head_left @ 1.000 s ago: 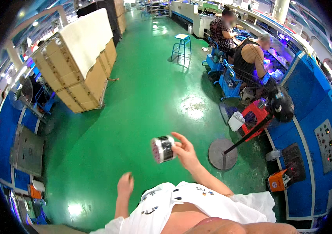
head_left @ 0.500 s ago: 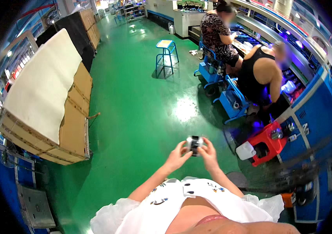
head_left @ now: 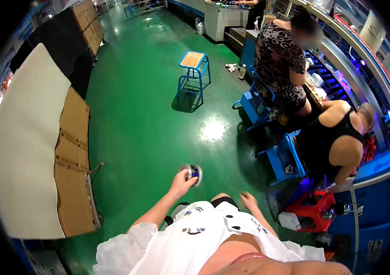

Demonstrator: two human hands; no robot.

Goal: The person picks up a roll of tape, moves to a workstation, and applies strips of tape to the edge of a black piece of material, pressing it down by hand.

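My left hand (head_left: 182, 184) is closed around a small spool (head_left: 195, 175) with pale, clear-looking rims and a dark middle. It holds the spool out in front of my body, over the green floor, and the spool is a little blurred. My right hand (head_left: 249, 200) hangs low beside my white top, apart from the spool. Its fingers are too small and smeared to make out.
A blue stool with a wooden seat (head_left: 192, 59) stands ahead on the green floor (head_left: 144, 123). Cardboard boxes (head_left: 72, 169) under a white sheet line the left. Two people work at a bench on the right, near blue chairs (head_left: 283, 158) and a red plastic stool (head_left: 311, 211).
My right hand has let go of the spool and dropped toward my side. My left hand has carried the spool left. The view has moved forward, bringing the stool and workers closer.
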